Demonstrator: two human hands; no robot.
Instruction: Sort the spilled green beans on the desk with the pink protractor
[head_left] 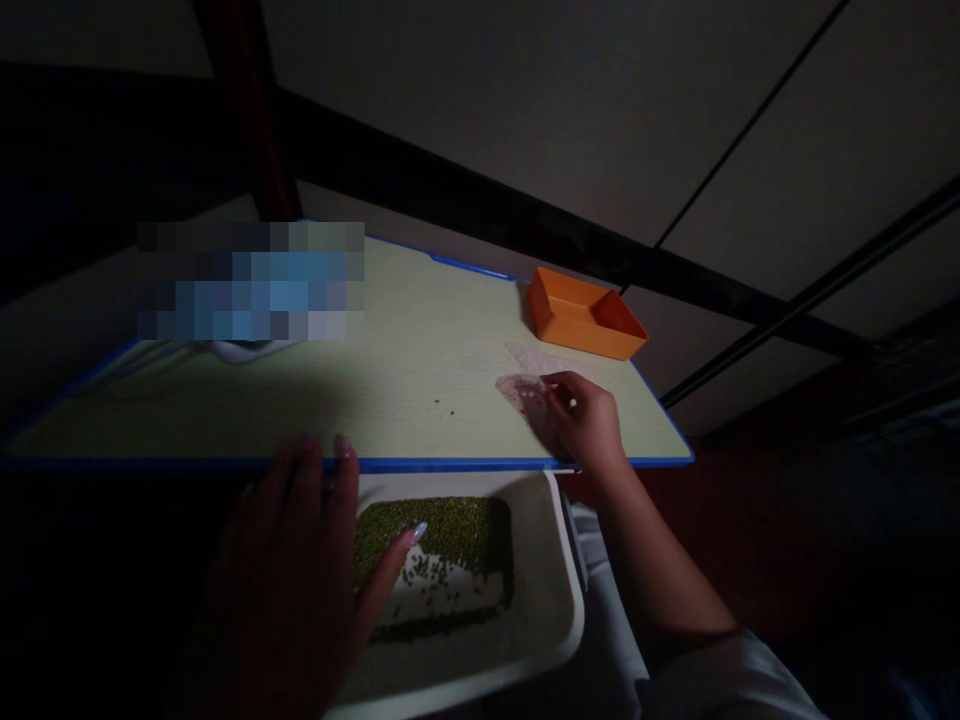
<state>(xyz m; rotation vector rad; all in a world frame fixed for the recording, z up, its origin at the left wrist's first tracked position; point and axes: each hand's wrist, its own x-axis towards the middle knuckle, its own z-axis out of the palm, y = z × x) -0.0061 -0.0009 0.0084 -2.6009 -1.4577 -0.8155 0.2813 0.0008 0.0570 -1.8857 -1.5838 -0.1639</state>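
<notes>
My right hand is above the right part of the table, its fingertips pinched on the edge of a small see-through bag with red and white specks. I cannot make out whether the specks are printed on it or lie inside. My left hand is spread at the table's front edge, thumb out over a white tub and holding nothing. Small green beans, which look like mung beans, cover much of the tub's floor, with a bare patch in the middle.
An orange open box stands at the table's back right. Two tiny dark bits lie on the pale, blue-edged table. At the back left a blurred-out bluish thing sits near a white cable. Wall panels rise behind.
</notes>
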